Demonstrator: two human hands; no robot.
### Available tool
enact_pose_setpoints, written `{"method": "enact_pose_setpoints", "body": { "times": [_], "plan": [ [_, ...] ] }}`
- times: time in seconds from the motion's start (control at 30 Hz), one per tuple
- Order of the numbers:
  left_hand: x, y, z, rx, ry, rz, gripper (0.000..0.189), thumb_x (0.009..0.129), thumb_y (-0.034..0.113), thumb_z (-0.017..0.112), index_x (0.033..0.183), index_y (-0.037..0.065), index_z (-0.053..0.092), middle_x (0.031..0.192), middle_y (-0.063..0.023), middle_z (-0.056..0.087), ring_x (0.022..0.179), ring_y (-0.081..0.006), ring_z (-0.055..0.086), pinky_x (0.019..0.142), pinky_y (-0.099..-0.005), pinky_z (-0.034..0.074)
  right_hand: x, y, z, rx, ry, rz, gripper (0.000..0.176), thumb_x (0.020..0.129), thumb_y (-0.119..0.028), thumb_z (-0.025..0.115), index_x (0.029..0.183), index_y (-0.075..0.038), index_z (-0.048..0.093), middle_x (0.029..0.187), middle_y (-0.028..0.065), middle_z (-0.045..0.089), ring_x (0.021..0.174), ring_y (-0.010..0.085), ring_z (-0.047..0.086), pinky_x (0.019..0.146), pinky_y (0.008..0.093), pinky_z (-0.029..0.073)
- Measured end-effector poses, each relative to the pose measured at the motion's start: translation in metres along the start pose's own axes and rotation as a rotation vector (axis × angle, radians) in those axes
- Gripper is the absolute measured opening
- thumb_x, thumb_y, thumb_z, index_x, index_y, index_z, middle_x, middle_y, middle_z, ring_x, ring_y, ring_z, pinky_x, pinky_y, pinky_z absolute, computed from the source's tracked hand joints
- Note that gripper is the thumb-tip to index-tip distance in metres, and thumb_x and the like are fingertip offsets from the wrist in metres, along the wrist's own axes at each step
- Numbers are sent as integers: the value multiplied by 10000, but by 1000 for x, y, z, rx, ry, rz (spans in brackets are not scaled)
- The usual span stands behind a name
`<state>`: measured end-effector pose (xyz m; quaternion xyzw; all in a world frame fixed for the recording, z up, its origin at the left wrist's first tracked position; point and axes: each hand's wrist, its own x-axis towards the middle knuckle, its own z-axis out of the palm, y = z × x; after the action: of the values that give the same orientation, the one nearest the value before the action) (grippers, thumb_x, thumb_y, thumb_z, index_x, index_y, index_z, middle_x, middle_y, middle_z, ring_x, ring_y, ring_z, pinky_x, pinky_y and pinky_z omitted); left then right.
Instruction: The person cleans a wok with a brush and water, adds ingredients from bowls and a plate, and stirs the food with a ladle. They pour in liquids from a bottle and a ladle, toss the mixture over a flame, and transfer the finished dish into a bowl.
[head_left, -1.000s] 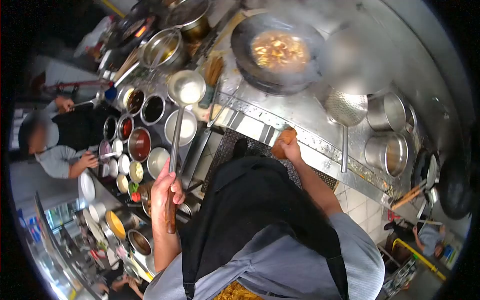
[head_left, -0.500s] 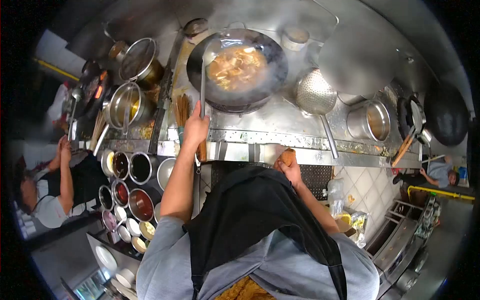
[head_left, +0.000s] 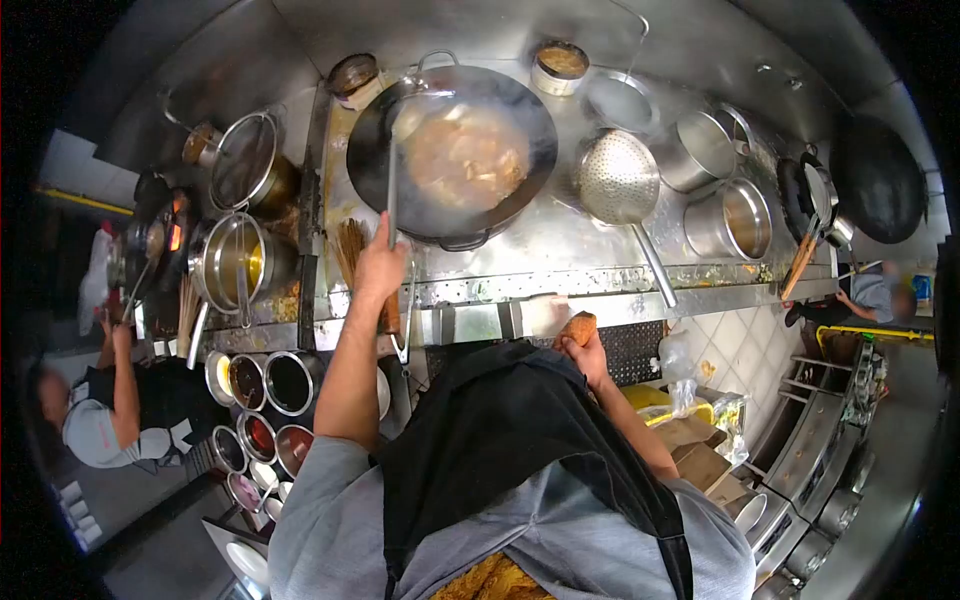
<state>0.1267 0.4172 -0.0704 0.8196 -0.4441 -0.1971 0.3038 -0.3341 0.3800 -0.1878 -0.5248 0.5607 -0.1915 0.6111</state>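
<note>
My left hand [head_left: 378,270] grips the long handle of a steel ladle [head_left: 392,190], whose bowl rests at the left rim of a big black wok [head_left: 455,150] full of steaming brown sauce and pale pieces. My right hand [head_left: 583,345] is closed on an orange-brown cloth [head_left: 577,326] at the front edge of the steel cooking range [head_left: 560,250]. A black apron and grey shirt fill the lower middle of the view.
A perforated skimmer [head_left: 620,180] and two steel pots [head_left: 735,215] sit right of the wok. Pots with strainers [head_left: 235,255] stand left. Several round sauce and seasoning tubs [head_left: 270,385] lie lower left. Another person [head_left: 110,410] works at far left; a dark wok [head_left: 880,175] is far right.
My left hand carried the ladle from above the seasoning tubs over to the wok and set its bowl at the wok's left rim. My right hand stayed on the cloth.
</note>
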Motion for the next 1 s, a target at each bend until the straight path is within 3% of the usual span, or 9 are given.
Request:
{"method": "enact_pose_setpoints", "body": {
  "times": [0.03, 0.07, 0.17, 0.27, 0.43, 0.5, 0.63, 0.9, 1.0],
  "plan": [
    [0, 19, -12, 82, 87, 101, 664, 920, 151, 580, 1513, 68, 292, 828, -203, 659, 628, -242, 661, 514, -396, 516, -5, -9, 2, 52, 5, 18, 503, 881, -188, 692, 1296, -26, 458, 1126, 117, 669, 1006, 203, 653, 891, 333, 514],
    [-10, 40, -23, -230, -122, -228, 648, 934, 138, 561, 1523, 96, 297, 761, -145, 631, 561, -199, 610, 468, -365, 491, -8, -17, 4, 104, 8, 34, 507, 882, -179, 691, 1302, -27, 453, 1132, 113, 664, 1004, 198, 649, 893, 333, 513],
    [-35, 43, -18, -742, -332, -511, 642, 946, 124, 551, 1533, 118, 292, 684, -57, 564, 501, -138, 522, 413, -314, 442, 0, 4, 2, 13, 25, 36, 509, 887, -176, 683, 1314, -30, 447, 1136, 104, 652, 997, 191, 641, 895, 330, 507],
    [-42, 55, -23, -1013, -428, -525, 649, 952, 117, 555, 1540, 139, 283, 648, 9, 495, 464, -95, 436, 392, -270, 402, 3, 13, 2, 46, 7, 21, 516, 886, -175, 680, 1325, -40, 445, 1132, 96, 652, 997, 184, 636, 900, 325, 501],
    [2, 44, -30, -690, -323, -430, 648, 945, 125, 572, 1535, 144, 302, 654, -2, 513, 464, -100, 449, 403, -279, 411, -1, -6, 3, 15, 26, 40, 498, 887, -172, 683, 1310, -41, 454, 1127, 94, 654, 1022, 176, 625, 908, 321, 493],
    [25, 26, -26, -79, -102, -139, 629, 950, 135, 562, 1529, 138, 315, 651, -6, 516, 458, -117, 461, 403, -294, 413, -2, -4, 2, -18, 35, 55, 493, 887, -173, 687, 1303, -39, 458, 1130, 95, 654, 1030, 171, 622, 910, 322, 490],
    [21, 32, -30, -201, -191, -233, 655, 962, 163, 550, 1549, 148, 259, 645, -14, 515, 436, -150, 461, 407, -314, 421, -8, -2, 2, 160, 36, 12, 464, 881, -148, 687, 1275, -32, 471, 1125, 91, 646, 1020, 186, 622, 908, 322, 491],
    [-45, 27, -13, -1955, -688, -826, 230, 1015, 224, 507, 1243, 203, 515, 611, 38, 456, 412, -98, 419, 366, -269, 335, -4, 9, 5, 258, 23, 26, 432, 889, -114, 661, 1265, -21, 467, 1114, 87, 641, 1011, 190, 627, 901, 317, 497],
    [-72, 73, -38, -1677, -585, -725, 336, 1008, 204, 503, 1342, 181, 473, 612, 30, 458, 398, -119, 412, 368, -276, 338, -1, 11, 4, 81, 58, -7, 415, 896, -106, 646, 1261, -19, 469, 1115, 88, 643, 1013, 181, 625, 904, 317, 498]
  ]
}}
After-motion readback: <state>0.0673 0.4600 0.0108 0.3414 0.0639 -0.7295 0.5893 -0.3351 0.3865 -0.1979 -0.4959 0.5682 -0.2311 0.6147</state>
